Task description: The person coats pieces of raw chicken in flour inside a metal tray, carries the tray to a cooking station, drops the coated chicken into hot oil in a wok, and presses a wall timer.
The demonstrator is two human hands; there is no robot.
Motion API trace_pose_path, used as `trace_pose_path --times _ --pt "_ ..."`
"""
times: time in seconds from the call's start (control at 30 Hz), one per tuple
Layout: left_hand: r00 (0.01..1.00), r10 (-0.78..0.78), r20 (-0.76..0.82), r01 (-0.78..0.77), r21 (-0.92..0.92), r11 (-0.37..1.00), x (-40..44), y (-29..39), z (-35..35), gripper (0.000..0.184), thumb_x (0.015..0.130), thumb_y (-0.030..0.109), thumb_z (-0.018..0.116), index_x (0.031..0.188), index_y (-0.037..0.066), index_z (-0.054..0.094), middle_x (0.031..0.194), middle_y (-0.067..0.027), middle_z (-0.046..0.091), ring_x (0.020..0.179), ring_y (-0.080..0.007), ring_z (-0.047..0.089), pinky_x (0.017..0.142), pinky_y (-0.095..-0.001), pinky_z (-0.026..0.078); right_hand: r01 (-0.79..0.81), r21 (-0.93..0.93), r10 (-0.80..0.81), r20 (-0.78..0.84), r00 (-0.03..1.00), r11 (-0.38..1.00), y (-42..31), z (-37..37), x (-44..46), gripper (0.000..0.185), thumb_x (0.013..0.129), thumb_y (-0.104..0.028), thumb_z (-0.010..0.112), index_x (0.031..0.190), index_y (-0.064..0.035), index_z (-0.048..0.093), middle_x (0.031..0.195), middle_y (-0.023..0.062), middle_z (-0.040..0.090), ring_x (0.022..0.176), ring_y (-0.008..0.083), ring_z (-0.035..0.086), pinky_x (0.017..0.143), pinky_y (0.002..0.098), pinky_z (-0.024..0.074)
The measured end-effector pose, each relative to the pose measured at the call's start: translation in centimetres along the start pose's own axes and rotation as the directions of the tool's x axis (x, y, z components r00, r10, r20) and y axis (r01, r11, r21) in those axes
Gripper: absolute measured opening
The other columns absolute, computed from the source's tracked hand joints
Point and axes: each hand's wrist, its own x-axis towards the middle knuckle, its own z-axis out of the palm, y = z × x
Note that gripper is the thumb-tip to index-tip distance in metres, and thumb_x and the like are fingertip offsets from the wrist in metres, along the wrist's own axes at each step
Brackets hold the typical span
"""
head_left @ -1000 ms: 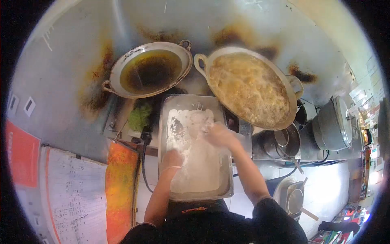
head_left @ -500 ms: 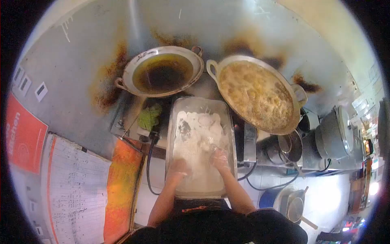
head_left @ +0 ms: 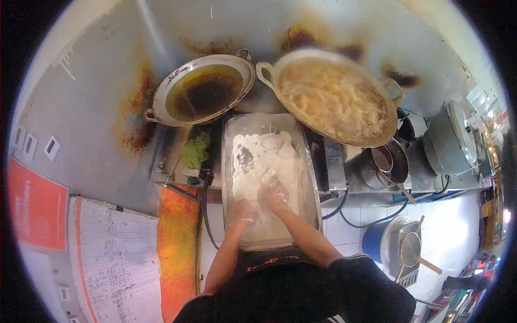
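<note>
A deep rectangular metal tray (head_left: 314,202) holds a bed of white flour (head_left: 250,180). Pale, flour-coated lumps (head_left: 271,142) lie toward its far end. My left hand (head_left: 243,211) is low in the flour on the tray's left side; flour and blur hide its fingers. Farther in, at the centre, my right hand (head_left: 277,195) has its fingers curled down in the flour, beside a small whitish clump (head_left: 267,175). What they close on is hidden. Both hands seem to wear clear plastic gloves dusted with flour.
Behind the tray stand a wok of dark oil (head_left: 204,92) and a larger wok of foaming oil (head_left: 334,99) with pieces frying. Green leaves (head_left: 195,151) lie at left. Pots (head_left: 382,164) stand at right; a strainer (head_left: 411,249) is lower right. A written sheet (head_left: 118,258) hangs at left.
The view has shifted, so the woks sit higher. My right hand has reached lower into the flour, and my left hand has come slightly nearer to it.
</note>
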Motion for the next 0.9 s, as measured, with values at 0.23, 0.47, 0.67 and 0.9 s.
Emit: trace_pose_path --times 0.23,0.47,0.67,0.9 --pt "0.977 0.143 -0.160 -0.153 -0.055 0.987 3.9 -3.8 6.1 0.043 0.081 0.034 0.066 0.103 -0.002 0.070 0.108 -0.0288 0.067 0.104 -0.0427 0.065 0.090 -0.0491 0.052 -0.037 -0.740 -0.196 -0.225 0.954 0.671 1.9 1.1 2.5 0.045 0.095 -0.018 0.050 0.132 0.0079 0.049 0.116 0.0259 0.061 0.111 0.0350 0.059 0.094 0.0518 0.0482" --pt "0.947 0.166 -0.276 -0.196 -0.086 0.977 3.5 -5.3 4.3 0.040 0.073 0.029 0.073 0.105 0.005 0.071 0.099 -0.0231 0.070 0.092 -0.0401 0.069 0.081 -0.0489 0.054 -0.229 0.792 0.096 0.212 0.973 0.566 5.9 -7.6 1.9 0.035 0.099 -0.019 0.044 0.125 0.0014 0.056 0.114 0.0202 0.064 0.105 0.0307 0.062 0.092 0.0455 0.0492" --pt "0.951 0.157 -0.265 -0.205 -0.166 0.965 1.4 -0.7 1.4 0.040 0.076 0.028 0.075 0.101 0.000 0.064 0.098 -0.0217 0.068 0.090 -0.0399 0.066 0.077 -0.0443 0.054 0.036 0.929 -0.011 -0.034 0.999 0.368 4.7 -15.7 -1.7 0.030 0.095 -0.016 0.049 0.117 -0.0026 0.063 0.110 0.0165 0.067 0.100 0.0277 0.065 0.089 0.0400 0.0517" --pt "0.982 0.066 -0.178 -0.094 -0.152 0.984 4.4 -1.5 5.3 0.044 0.076 0.021 0.073 0.113 -0.001 0.062 0.108 -0.0257 0.066 0.105 -0.0405 0.064 0.086 -0.0453 0.053 -0.207 0.920 -0.026 0.228 0.973 0.334 5.2 -8.8 -0.6 0.033 0.097 -0.020 0.047 0.119 -0.0018 0.062 0.115 0.0221 0.066 0.102 0.0328 0.066 0.090 0.0403 0.0515"
